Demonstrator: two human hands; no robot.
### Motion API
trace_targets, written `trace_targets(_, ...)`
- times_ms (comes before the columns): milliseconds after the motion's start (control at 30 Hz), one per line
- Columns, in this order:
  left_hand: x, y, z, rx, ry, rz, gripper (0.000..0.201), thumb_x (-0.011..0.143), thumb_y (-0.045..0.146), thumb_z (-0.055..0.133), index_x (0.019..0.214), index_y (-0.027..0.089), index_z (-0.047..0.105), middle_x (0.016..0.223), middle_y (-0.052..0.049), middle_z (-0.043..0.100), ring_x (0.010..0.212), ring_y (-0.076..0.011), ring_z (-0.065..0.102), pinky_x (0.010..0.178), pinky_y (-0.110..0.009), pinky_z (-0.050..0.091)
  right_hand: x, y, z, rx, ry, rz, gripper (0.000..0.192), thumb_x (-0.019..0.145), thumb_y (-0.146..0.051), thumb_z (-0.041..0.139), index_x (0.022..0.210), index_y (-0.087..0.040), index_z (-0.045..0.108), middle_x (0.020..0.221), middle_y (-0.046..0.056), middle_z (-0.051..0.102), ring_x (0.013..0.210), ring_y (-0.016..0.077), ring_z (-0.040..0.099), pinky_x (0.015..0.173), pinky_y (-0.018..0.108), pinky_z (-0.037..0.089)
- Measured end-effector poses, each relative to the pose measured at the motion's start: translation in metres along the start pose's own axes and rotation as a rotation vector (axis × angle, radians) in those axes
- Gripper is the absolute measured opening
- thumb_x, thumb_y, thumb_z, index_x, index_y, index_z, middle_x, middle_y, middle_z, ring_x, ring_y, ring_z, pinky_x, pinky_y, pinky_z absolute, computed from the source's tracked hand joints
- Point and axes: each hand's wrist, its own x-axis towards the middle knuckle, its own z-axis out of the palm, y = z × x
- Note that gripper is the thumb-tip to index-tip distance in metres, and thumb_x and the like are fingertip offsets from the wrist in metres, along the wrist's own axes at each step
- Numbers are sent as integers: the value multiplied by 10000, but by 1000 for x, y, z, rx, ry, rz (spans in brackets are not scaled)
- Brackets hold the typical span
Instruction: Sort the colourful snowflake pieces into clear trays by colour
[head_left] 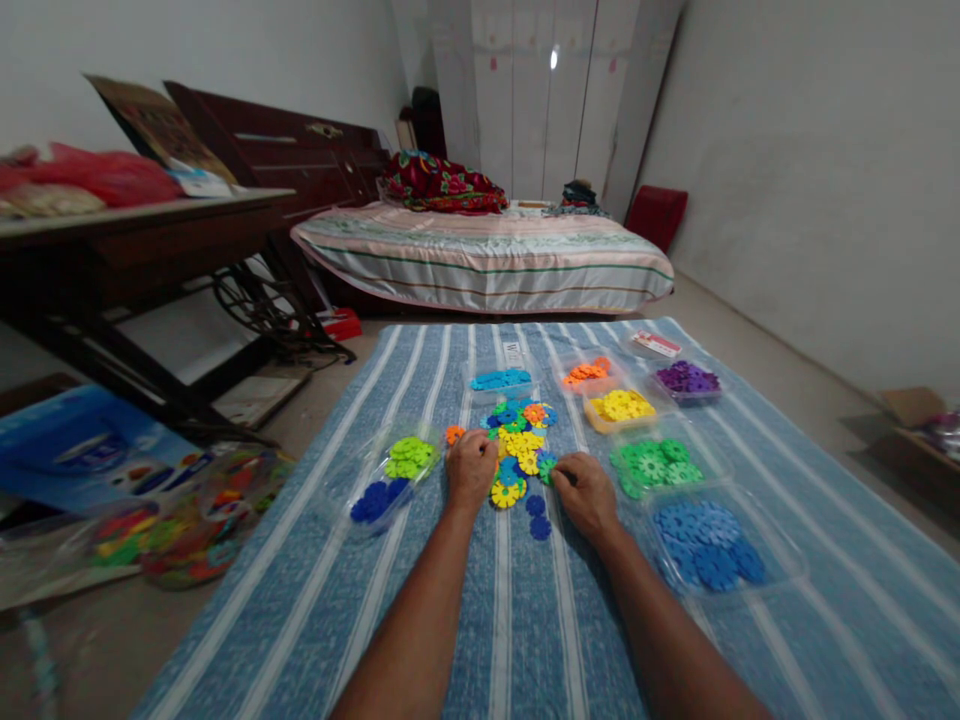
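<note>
Left hand (470,468) fingers curled down at the left edge of the mixed pile of plastic discs (517,450); knuckles face the camera, so I can't tell whether a disc is pinched under them. Right hand (587,493) fingers likewise bent at the pile's lower right, by a green disc; grip not visible either.

Pile sits mid-table on the striped blue cloth (450,620), between both hands. Two loose dark blue discs (536,516) lie just below it.

Clear trays ring the pile, sorted by colour:
- left tray (390,470): lime and dark blue
- far: light blue tray (501,380), orange (587,372), yellow (619,405), purple (687,379)
- right: green tray (654,462), blue tray (709,545)

Risks, my read:
- discs have notched edges, and interlocked ones could lift together, so the wrong colour rides along
- right forearm is close to the green and blue trays, so a sweep could knock them
- light thin trays on cloth slide easily
- dim light: dark blue vs blue, green vs lime easy to mix up
</note>
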Motion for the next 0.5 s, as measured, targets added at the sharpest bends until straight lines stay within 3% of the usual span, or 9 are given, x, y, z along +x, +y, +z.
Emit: trace_targets(500, 0, -2, 2, -14, -6, 5, 184, 787, 242, 538, 624, 205, 615, 988, -75, 718, 978, -212, 645, 936, -351, 480, 0, 0, 0, 4, 10, -7, 190, 830, -255, 526, 720, -192, 668, 806, 51, 650, 827, 197, 562, 798, 298, 412)
